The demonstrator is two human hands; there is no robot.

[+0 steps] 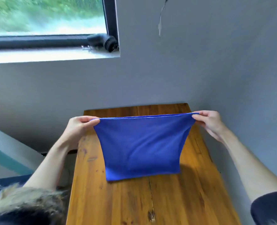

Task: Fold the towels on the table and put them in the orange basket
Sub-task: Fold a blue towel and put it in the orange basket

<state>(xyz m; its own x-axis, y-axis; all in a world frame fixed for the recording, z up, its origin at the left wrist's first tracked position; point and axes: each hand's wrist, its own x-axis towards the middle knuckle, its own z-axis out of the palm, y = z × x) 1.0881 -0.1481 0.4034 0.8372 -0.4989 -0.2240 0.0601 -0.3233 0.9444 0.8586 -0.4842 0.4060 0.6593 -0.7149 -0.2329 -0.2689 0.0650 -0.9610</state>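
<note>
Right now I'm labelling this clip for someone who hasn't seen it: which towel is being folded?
Start at the wooden table against the grey wall. Above it hangs a blue towel, stretched between the left hand and right hand, each pinching a top corner. It is the only cloth there, already doubled.

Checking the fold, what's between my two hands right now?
Only the blue cloth towel, stretched from left hand to right hand, in the head view.
</note>
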